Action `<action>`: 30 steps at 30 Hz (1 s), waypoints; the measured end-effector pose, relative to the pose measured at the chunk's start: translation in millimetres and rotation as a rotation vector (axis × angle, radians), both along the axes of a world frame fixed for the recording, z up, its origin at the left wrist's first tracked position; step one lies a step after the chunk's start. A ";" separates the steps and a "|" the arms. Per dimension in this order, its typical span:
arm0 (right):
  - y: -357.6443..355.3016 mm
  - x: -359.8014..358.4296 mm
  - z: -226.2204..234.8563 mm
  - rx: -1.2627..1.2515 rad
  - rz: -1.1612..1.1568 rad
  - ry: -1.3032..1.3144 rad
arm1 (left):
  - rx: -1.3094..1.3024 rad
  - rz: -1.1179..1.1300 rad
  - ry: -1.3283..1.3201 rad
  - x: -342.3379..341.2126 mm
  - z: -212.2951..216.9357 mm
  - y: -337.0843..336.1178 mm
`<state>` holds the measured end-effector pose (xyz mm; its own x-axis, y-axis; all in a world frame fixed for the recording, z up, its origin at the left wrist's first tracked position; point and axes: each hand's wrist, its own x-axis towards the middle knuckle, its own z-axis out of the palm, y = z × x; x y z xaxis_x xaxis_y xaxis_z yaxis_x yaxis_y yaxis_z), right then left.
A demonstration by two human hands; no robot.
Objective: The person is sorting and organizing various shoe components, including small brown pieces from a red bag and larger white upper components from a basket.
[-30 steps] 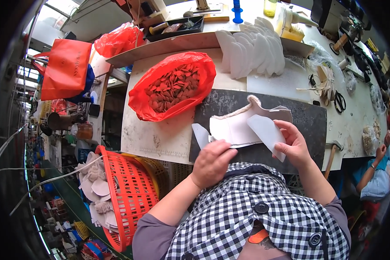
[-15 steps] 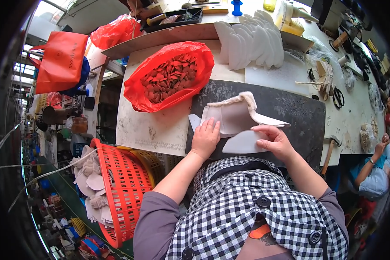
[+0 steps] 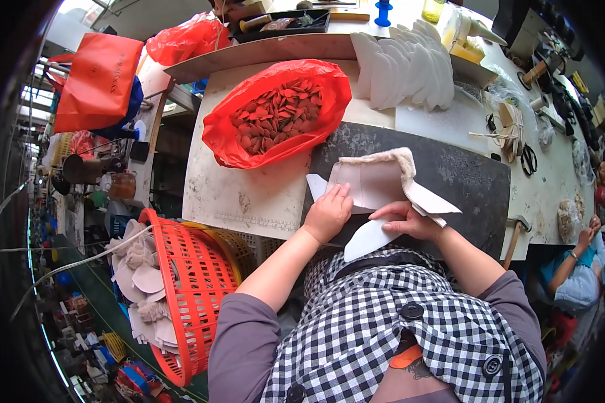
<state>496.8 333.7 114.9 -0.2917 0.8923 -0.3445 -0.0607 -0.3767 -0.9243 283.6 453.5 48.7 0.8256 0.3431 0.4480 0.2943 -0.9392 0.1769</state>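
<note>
Left hand flat, fingers together and extended, pressing down on near-left edge of pale shoe-upper piece; nothing gripped, palm-down contact only. Right hand curled loosely, thumb and forefingers pinching near edge of same piece where white curved panel meets it; exact closure of fingers under the flap not visible. Upper piece lying on dark stone slab, fleece-trimmed edge turned up at far side, one pointed flap sticking out to the right. White panel overhanging slab's near edge, toward checked shirt. Red bag of brown cut pieces just beyond-left of slab, touching its corner; stack of white foam pieces farther back, well apart. Red basket holding finished pale pieces, below bench at left. Scissors and hammer at right, apart from both hands. Risks, judged: white panel unsupported past slab edge, so likely to slide or droop if pinch loosens; misalignment of panel against upper if left hand lifts early, since only flat pressure fixing it; upturned fleece edge may fold under and crease; open bag close enough for a sweep of the left forearm to spill pieces.
</note>
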 end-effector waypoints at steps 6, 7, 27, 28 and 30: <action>12.2 -12.8 -9.9 0.214 0.148 -0.067 | -0.423 0.158 0.044 9.2 10.3 22.9; 19.6 -18.0 -13.5 0.305 0.173 -0.109 | -0.482 0.202 0.078 11.1 13.6 26.8; 47.9 19.6 -87.4 0.083 -0.327 -0.473 | -0.625 0.230 -0.107 -1.5 7.0 18.3; 53.5 27.1 -86.8 0.033 -0.253 -0.468 | -0.623 0.231 -0.151 -1.5 6.8 14.3; 60.4 31.0 -78.9 -0.005 -0.213 -0.465 | -0.638 0.258 -0.198 -0.2 4.7 3.8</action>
<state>527.8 394.1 36.0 0.0812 0.9133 -0.3991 0.2809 -0.4051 -0.8700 283.5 457.3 53.4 0.6066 0.7617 0.2277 0.3990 -0.5395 0.7415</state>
